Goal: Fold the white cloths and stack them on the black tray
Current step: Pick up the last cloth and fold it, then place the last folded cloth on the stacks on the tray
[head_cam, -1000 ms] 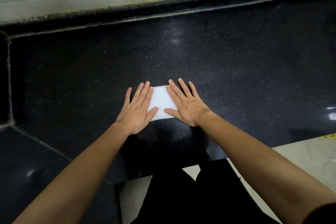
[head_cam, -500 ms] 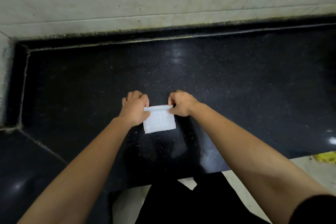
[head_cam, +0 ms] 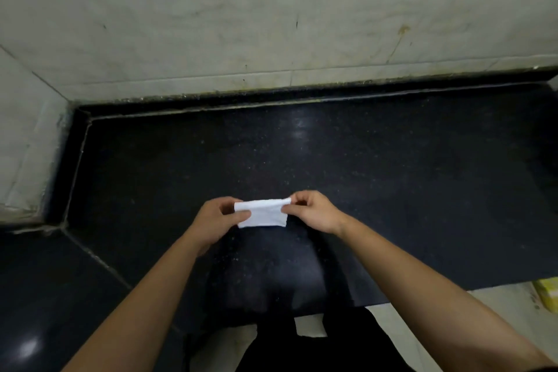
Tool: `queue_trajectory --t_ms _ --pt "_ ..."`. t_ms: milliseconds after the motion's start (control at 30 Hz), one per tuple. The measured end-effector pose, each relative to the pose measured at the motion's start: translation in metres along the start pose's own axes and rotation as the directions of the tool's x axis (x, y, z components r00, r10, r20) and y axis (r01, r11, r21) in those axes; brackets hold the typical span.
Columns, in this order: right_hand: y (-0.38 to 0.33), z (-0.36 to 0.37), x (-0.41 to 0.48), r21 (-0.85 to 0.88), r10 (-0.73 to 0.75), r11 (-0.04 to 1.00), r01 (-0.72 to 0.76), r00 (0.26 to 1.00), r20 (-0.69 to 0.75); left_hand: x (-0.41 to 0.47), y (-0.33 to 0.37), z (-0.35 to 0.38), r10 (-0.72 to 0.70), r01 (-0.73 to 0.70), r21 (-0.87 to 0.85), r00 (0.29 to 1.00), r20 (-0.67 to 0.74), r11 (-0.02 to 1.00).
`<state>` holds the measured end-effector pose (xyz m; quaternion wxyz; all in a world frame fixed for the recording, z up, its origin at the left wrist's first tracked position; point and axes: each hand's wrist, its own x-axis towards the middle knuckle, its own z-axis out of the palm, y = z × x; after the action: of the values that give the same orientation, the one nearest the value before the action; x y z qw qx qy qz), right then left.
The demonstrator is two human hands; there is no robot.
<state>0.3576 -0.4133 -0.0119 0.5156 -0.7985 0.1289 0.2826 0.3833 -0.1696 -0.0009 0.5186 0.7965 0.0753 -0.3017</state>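
While both hands pinch its upper corners, left hand [head_cam: 216, 219] and right hand [head_cam: 312, 211], each grip grasping it, the white cloth [head_cam: 262, 214] hangs folded above the black bench [head_cam: 392, 190]

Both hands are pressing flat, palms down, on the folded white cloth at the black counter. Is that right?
Not quite. The head view shows the left hand and right hand each pinching an upper corner of the folded white cloth, not pressing flat on it. It is at the black counter, as you say.
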Motion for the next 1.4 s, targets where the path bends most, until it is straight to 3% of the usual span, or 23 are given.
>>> queue_trajectory --t_ms 133,233,400,533,600,800,1000,1400 --pt "-0.051 -0.021 -0.034 0.227 -0.115 0.965 0.129 0.99 -0.076 -0.032 0.055 -0.016 0.113 -0.088 -0.346 0.992 0.05 0.934" --pt "-0.078 -0.037 -0.057 0.35 -0.176 0.912 0.214 0.975 -0.139 -0.049 0.092 -0.014 0.172 -0.099 -0.481 0.979 0.11 0.871" --pt "-0.067 -0.053 -0.085 0.463 -0.092 0.856 0.228 0.95 -0.297 -0.057 0.124 0.024 0.106 -0.016 -0.504 0.983 0.151 0.864" --pt "-0.012 -0.056 -0.112 0.46 0.032 0.876 0.146 0.933 -0.358 -0.055 0.114 0.072 -0.022 0.195 -0.51 0.945 0.326 0.838" --pt "0.011 -0.064 -0.131 0.512 0.07 0.848 0.137 0.928 -0.365 -0.056 0.113 0.096 -0.025 0.21 -0.46 0.926 0.377 0.863" --pt "0.055 -0.111 -0.206 0.52 0.025 0.828 0.208 0.913 -0.407 -0.087 0.144 0.165 0.111 0.019 -0.314 0.914 0.389 0.949" --pt "0.104 -0.19 -0.322 0.453 -0.067 0.817 0.356 0.84 -0.538 -0.158 0.2 0.276 0.317 -0.233 -0.254 0.874 0.367 0.939" --pt "0.241 -0.32 -0.52 0.46 -0.04 0.711 0.532 0.684 -0.729 -0.274 0.278 0.516 0.468 -0.419 -0.21 0.771 0.431 0.883"
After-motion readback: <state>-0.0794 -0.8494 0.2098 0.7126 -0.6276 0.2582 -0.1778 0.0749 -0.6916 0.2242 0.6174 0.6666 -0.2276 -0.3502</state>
